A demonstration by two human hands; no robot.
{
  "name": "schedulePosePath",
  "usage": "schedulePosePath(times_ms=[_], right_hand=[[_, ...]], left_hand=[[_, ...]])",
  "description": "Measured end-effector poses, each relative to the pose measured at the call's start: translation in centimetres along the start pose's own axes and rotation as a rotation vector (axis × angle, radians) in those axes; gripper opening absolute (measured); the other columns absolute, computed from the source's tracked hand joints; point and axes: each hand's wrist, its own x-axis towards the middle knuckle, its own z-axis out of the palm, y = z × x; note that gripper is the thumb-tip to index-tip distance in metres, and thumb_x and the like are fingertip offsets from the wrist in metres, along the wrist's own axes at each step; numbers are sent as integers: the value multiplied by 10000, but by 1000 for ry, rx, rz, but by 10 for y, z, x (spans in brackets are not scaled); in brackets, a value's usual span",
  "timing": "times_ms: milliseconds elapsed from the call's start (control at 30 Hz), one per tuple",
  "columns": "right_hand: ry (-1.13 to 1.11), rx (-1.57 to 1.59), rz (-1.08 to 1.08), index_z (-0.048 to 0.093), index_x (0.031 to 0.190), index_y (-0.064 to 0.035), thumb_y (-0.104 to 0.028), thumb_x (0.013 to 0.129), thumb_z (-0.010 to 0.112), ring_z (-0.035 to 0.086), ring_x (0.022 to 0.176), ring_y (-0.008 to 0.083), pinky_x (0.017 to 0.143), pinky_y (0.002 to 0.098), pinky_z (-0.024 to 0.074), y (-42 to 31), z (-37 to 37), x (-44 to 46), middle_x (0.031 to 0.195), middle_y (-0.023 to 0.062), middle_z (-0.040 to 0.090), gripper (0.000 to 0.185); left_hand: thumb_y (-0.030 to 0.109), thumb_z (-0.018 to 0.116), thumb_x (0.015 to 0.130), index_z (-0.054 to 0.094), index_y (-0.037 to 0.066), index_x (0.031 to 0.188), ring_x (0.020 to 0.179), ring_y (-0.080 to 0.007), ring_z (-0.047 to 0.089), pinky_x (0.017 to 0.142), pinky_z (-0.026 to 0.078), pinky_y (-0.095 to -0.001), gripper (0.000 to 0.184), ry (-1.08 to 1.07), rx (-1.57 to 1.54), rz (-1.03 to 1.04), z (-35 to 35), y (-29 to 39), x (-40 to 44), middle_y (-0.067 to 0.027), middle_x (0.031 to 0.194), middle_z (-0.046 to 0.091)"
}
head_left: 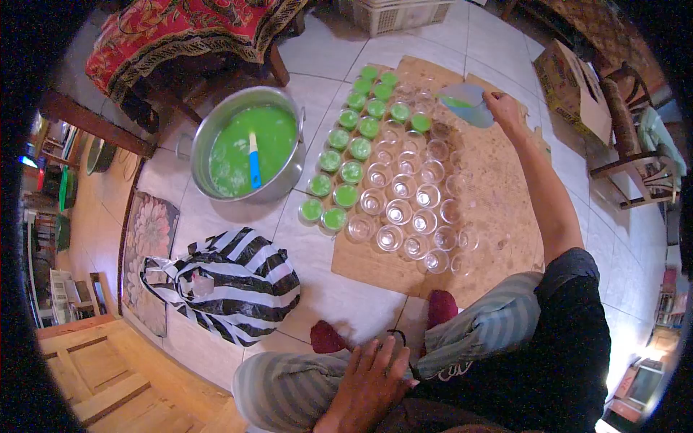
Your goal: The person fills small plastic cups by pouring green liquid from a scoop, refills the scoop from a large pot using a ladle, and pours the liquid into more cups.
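Note:
My right hand (503,110) is closed round the handle of a translucent pitcher (473,106), tilted over the far cups, with some green liquid in it. Below the pitcher and to its left, rows of empty clear cups (399,211) stand on a cardboard sheet (498,209). Several cups filled with green liquid (351,172) line the left side. My left hand (372,379) rests on my lap near a dark cord, its fingers slightly apart, holding nothing visible. A large metal pot (287,173) of green liquid stands left of the cups, with a blue-handled utensil (254,166) in it.
A black-and-white striped plastic bag (245,285) lies on the tiles below the pot. At the top left is a table with a red patterned cloth (180,36). A cardboard box (574,94) and a chair (635,155) stand at the right. A crate (397,16) is at the top.

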Motion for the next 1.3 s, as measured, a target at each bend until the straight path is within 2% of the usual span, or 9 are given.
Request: schedulePosePath(times_ms=[100,233,367,500,1100,1300], right_hand=[[6,-48,-2,651,820,-7,-466,774,537,590,623,231,608,354,448,1,2,2,678,121,619,476],[18,-63,2,664,857,-8,-464,775,534,613,677,262,643,362,455,-6,-5,-3,712,152,637,481],[-24,-77,13,669,896,-3,-452,775,533,630,726,277,683,361,468,-6,-8,2,761,174,651,485],[31,-99,1,669,911,1,-455,769,520,638,744,293,702,366,475,0,-3,8,785,184,657,500],[-56,-77,81,674,938,-22,-483,754,507,621,871,348,802,381,459,-29,-27,-2,901,202,653,524],[-91,-85,71,666,989,-46,-491,758,499,617,897,339,815,383,454,-46,-38,-9,929,193,652,529]], left_hand=[[366,664,743,440,62,1196,1128,-372,420,939,377,-483,590,112,44,-14,-6,12,1,-178,1255,404],[363,681,725,411,77,1203,1127,-355,401,930,380,-483,618,134,44,-3,-4,10,1,-161,1246,378],[391,629,762,436,56,1210,1119,-375,430,932,382,-485,592,5,32,-24,-3,6,2,-183,1252,412],[418,578,798,462,35,1217,1110,-396,459,934,383,-488,580,-123,21,-45,-3,1,5,-206,1258,447],[393,611,772,479,17,1185,1084,-390,474,922,395,-470,574,-39,52,28,0,-1,2,-208,1210,485],[388,608,774,478,25,1189,1082,-386,479,918,400,-464,567,-97,54,-19,-4,2,7,-203,1216,484]])
